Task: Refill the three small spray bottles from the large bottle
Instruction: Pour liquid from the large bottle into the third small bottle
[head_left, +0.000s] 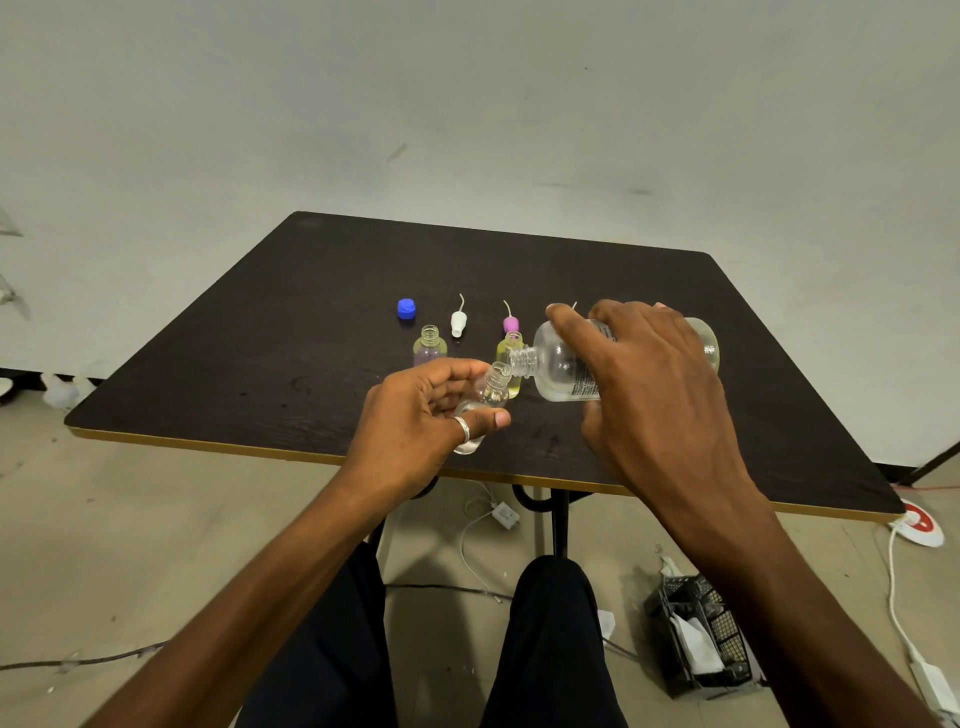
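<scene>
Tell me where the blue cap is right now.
In the head view, the blue cap lies on the table left of the white spray top, just beyond the open purplish bottle.

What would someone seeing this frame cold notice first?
Mid-frame, the right hand tips the large clear plastic bottle sideways, its neck at the mouth of a small clear bottle tilted in the left hand. Behind, on the dark table, a purple-tinted small bottle and a yellow small bottle stand open near a round blue cap.
</scene>
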